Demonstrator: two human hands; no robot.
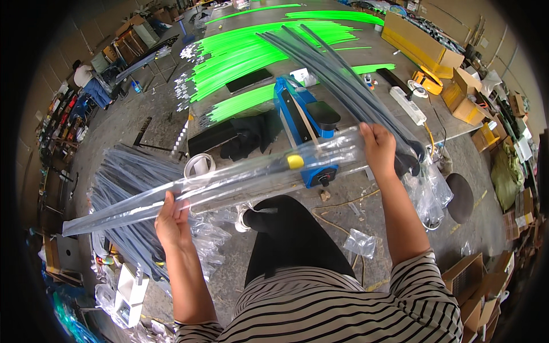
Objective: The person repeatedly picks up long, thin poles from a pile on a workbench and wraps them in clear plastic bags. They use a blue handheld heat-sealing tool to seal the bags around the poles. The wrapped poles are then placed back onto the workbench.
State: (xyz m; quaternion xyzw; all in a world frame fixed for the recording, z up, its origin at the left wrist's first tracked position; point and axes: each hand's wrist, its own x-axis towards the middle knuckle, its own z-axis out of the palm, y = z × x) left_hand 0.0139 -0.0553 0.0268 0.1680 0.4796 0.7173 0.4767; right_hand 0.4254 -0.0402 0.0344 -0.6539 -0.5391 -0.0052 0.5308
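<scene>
Nearest, a person in a striped top and dark trousers holds a long clear plastic sleeve [246,184] stretched across the body, in front of the counter [380,54]. The left hand [173,224] grasps the sleeve's lower edge, the thumb and fingers showing against the film, and its narrowing end runs on past that hand to the left. The right hand [378,150] pinches the opposite end, raised somewhat higher. A yellow patch shows along the film; whether it lies on the sleeve or behind it I cannot tell. Below and left lies a heap of grey, plastic-wrapped lengths [123,183]. Just beyond the sleeve, partly behind it, stands a blue machine [319,176], with a white ring [200,166] and black cloth [251,137] to its left. Farther over the counter rest more grey lengths [343,86], slanting, a white power strip [407,106], bright green rods [240,68] and an open cardboard box [423,46]. Well apart, at far left, another person [94,86] bends forward.
</scene>
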